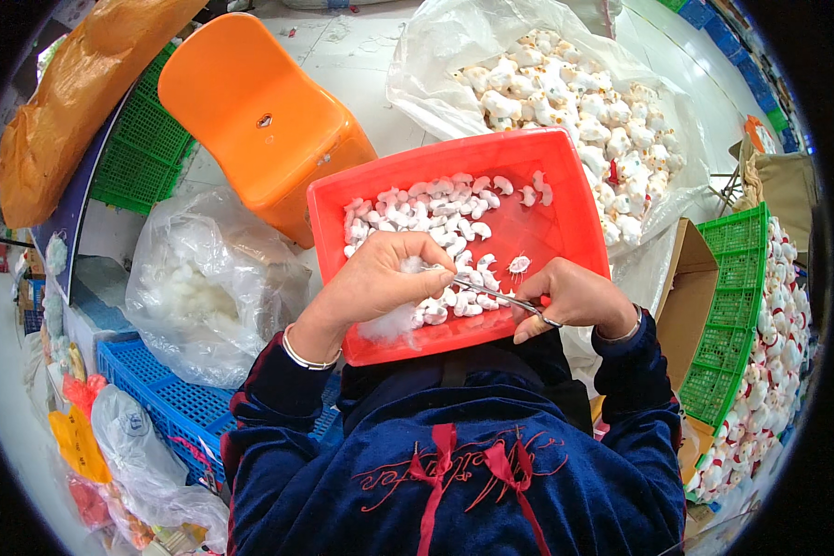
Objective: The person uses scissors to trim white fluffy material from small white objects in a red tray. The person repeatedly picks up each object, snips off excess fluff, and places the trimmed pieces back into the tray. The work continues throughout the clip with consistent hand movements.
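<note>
A red plastic tray (454, 159) rests on my lap, with many small white stuffed fabric pieces (435, 222) in it. Over its near side, my left hand (380, 278) pinches a small white fabric piece (421, 266), mostly covered by the fingers. Below that hand a tuft of white stuffing (394, 324) hangs at the tray's near left corner. My right hand (579, 296) is closed round the ring handles of slim metal forceps (505, 296). Their tip reaches the piece at my left fingertips; the very end is hidden. One piece with dark thread-like marks (519, 265) lies apart on the tray floor.
Left of the tray stand a clear bag of stuffing (204, 287), an orange chair (259, 120) and a blue crate (171, 394). Beyond the tray is a large clear bag of white plush pieces (565, 93). A cardboard box (690, 296) and a green crate (727, 315) are at right.
</note>
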`<state>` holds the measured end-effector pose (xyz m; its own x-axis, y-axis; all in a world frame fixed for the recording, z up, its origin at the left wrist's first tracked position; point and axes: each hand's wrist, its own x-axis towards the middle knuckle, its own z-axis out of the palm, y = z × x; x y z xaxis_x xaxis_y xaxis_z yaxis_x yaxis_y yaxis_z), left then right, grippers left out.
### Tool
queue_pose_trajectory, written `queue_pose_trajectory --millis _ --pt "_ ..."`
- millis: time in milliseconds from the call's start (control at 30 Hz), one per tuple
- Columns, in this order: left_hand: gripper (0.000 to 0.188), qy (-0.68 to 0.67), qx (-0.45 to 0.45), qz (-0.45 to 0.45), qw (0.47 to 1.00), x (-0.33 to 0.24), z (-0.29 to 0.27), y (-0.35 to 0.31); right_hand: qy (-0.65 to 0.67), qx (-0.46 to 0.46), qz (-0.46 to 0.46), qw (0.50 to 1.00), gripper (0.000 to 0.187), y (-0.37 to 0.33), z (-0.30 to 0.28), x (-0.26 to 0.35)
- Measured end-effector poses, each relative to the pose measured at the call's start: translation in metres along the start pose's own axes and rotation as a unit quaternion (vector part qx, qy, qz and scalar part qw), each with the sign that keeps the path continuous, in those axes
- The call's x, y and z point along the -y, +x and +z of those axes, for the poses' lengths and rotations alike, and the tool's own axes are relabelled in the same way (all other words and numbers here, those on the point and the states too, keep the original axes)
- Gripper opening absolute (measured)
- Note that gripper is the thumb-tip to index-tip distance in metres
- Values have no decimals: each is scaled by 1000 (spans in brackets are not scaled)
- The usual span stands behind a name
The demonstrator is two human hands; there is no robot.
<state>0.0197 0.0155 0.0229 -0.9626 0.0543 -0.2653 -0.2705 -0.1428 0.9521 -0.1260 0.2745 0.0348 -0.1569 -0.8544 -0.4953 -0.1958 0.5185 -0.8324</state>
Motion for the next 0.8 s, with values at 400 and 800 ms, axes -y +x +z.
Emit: queue_pose_trajectory --millis 400,800 --pt "11 10 23 2 1000 1 10 -6 -101 -30 3 994 39 -7 -5 19" --pt "12 125 -10 84 988 10 -2 -8 -80 -7 41 996 41 -13 -5 18"
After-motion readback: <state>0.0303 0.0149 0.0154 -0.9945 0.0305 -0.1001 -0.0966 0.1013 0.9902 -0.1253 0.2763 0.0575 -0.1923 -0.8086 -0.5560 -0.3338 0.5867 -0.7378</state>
